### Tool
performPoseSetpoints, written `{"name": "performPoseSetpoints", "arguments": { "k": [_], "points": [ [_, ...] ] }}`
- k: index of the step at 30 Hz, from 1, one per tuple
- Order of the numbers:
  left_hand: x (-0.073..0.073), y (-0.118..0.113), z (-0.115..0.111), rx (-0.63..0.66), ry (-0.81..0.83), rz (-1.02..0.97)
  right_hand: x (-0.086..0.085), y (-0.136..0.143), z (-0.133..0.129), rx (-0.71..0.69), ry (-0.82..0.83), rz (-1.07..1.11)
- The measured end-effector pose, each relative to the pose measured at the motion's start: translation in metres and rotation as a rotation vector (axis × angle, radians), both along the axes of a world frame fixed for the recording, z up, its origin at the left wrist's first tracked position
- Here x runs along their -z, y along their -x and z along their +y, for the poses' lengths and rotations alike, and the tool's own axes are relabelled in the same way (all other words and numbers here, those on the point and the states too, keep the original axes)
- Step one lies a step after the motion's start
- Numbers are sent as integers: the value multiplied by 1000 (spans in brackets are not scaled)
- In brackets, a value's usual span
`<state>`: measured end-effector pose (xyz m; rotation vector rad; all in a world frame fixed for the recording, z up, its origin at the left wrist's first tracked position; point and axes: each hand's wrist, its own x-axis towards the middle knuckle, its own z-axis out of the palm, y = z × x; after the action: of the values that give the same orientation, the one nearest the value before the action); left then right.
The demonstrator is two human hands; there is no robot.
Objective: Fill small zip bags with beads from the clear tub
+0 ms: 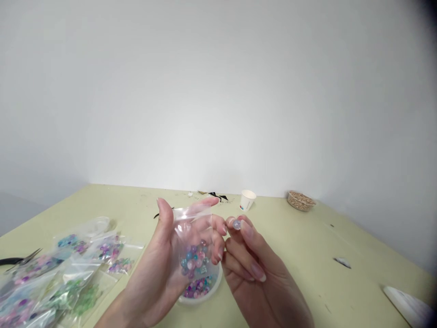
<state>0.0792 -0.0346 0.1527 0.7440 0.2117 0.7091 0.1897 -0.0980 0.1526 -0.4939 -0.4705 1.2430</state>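
Note:
My left hand [160, 259] is palm up, fingers partly curled, holding a small clear zip bag of beads [194, 259]. Blue, pink and purple round beads show through the plastic. Just right of the bag, my right hand [262, 269] pinches a pale bluish, see-through bead [236, 224] between thumb and fingertips. The fingertips of both hands are close together. Under the bag is a white round dish [218, 284], with small purple, pink and teal beads in it, partly hidden by the left hand and bag.
Several bead bags [71, 291] lie at the left, beside black-handled pliers [20, 260]. At the back stand a white paper cup [247, 200] and a clear bowl of brown grains [301, 201]. Black scraps [218, 197] lie near the wall. A white object [408, 305] sits front right.

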Motion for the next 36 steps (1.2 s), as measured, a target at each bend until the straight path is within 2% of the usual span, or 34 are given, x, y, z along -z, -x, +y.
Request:
{"name": "performPoseSetpoints", "arguments": {
  "k": [10,27,36],
  "points": [
    [0,1,-1,76,-45,-67,-2,0,-1,-30,-24,-4],
    [-2,2,-3,87,6,-74,0,0,-1,-68,-92,2],
    [-1,-1,-2,90,5,-128,2,-1,-1,-59,-70,-9]
  ]
}}
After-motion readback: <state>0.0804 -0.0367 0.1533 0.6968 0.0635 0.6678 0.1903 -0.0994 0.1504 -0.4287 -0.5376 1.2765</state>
